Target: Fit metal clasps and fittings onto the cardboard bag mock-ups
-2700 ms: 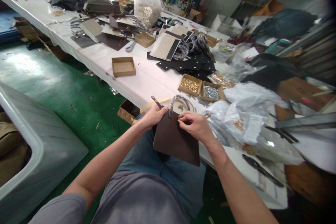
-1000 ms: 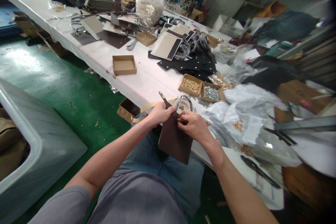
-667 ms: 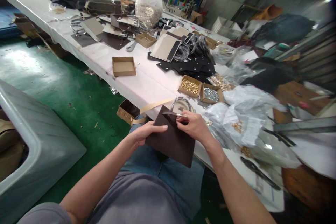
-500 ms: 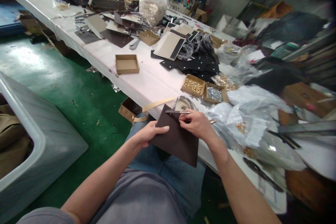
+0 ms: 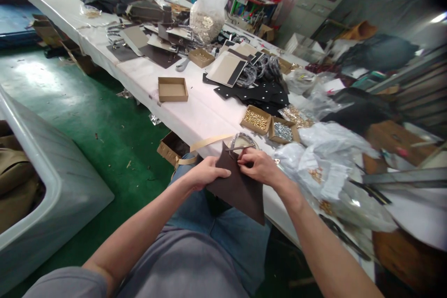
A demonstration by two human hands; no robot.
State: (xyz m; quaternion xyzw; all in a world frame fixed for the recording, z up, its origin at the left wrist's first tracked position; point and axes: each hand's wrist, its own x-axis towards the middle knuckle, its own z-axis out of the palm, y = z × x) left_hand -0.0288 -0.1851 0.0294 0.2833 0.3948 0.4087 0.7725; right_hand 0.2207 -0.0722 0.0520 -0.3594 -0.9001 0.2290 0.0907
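A dark brown flat panel (image 5: 240, 191), leather-like and bent at its top corner, is held tilted above my lap. My left hand (image 5: 209, 172) grips its left edge, thumb flat on the face and the other fingers behind. At the panel's upper part my right hand (image 5: 256, 164) is closed in a pinch; what lies between those fingertips is hidden. A thin dark strip (image 5: 234, 148) crosses just above the right fingers. Behind the panel's top, a clear-wrapped ring-shaped handle (image 5: 242, 138) rests on the table.
On the white-covered table (image 5: 209, 121) stand a box of gold-coloured fittings (image 5: 256, 119), a box of silver ones (image 5: 282, 131) and an open cardboard box (image 5: 172, 89). Black studded pieces (image 5: 251, 95) lie behind. Plastic bags (image 5: 324, 158) crowd the right; a grey bin (image 5: 70, 186) stands left.
The panel's top corner now bends into a sharper point. Both hands keep their grip, and the right fingers have curled in more at the strip. The view has shifted slightly.
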